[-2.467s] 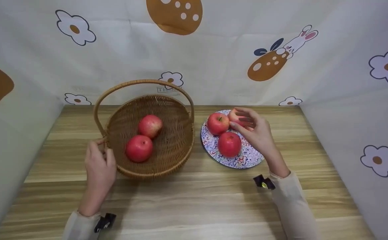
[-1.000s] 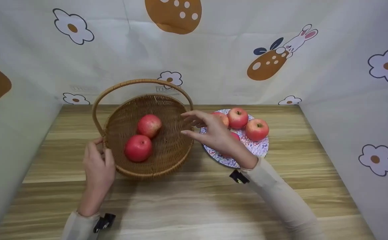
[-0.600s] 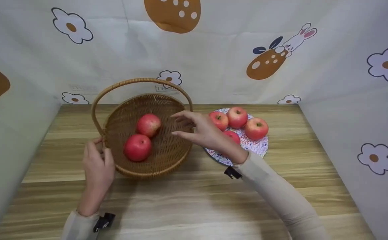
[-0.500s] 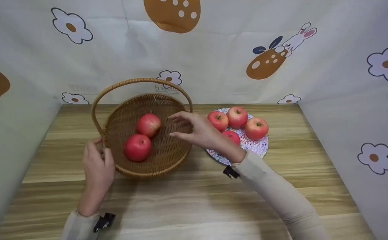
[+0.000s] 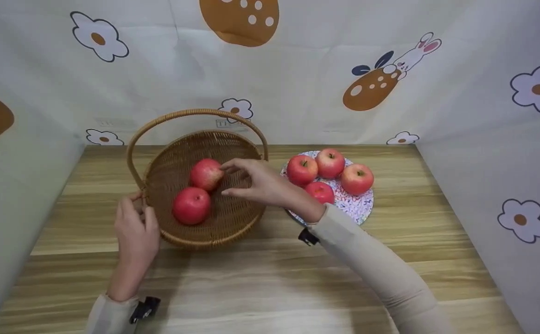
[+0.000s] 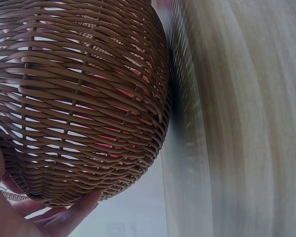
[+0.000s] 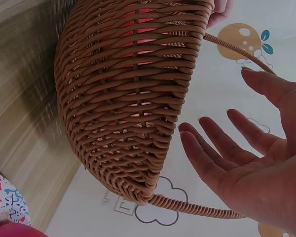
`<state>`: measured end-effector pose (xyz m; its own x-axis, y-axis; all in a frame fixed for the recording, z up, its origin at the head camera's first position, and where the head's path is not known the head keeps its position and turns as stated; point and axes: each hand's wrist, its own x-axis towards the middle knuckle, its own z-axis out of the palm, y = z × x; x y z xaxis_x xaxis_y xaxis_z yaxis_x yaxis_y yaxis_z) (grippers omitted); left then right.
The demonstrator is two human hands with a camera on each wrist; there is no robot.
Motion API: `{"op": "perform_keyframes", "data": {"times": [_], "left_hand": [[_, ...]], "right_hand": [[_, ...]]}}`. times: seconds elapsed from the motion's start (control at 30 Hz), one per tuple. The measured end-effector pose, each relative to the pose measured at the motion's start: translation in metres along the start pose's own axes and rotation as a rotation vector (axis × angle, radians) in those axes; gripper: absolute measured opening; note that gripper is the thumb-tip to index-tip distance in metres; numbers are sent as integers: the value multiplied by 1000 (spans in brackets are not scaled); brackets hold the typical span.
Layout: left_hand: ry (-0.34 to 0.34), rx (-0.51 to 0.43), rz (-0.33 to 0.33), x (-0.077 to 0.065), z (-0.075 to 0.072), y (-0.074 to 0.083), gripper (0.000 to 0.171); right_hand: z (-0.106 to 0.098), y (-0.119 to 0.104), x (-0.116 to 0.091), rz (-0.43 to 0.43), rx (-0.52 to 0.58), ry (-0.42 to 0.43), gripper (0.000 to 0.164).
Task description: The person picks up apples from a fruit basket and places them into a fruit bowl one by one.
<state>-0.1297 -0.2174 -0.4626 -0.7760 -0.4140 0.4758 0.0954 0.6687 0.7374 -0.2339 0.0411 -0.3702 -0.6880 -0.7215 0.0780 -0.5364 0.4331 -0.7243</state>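
A brown wicker basket with an arched handle stands on the left of the table, holding two red apples, one nearer and one farther. My left hand grips its rim at the left foot of the handle; in the left wrist view its fingers lie against the weave. My right hand hovers over the basket's right side, thumb and fingers apart and nothing between them. Its fingertips overlap the edge of the farther apple in the head view. The right wrist view shows that hand above the rim.
Right of the basket lies a round speckled plate bearing several red apples. My right forearm crosses its near left edge. A patterned cloth encloses the wooden table at the back and sides.
My right hand has moved left from the apples on the plate to over the basket, reaching close to the farther apple. My left hand stays at the rim, and the apples have not moved.
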Motion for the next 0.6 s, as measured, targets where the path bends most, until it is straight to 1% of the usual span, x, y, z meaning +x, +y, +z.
{"op": "perform_keyframes", "data": {"times": [0.1, 0.23, 0.5, 0.6], "left_hand": [[4, -3, 3, 0, 1, 0, 30], [6, -7, 7, -1, 1, -1, 31], [15, -16, 9, -2, 2, -1, 30], [6, -22, 6, -2, 2, -1, 31]], "right_hand": [[5, 2, 6, -23, 35, -9, 48], [10, 4, 13, -25, 61, -17, 48], [16, 10, 23, -12, 22, -55, 52], [20, 11, 26, -12, 24, -70, 54]]}}
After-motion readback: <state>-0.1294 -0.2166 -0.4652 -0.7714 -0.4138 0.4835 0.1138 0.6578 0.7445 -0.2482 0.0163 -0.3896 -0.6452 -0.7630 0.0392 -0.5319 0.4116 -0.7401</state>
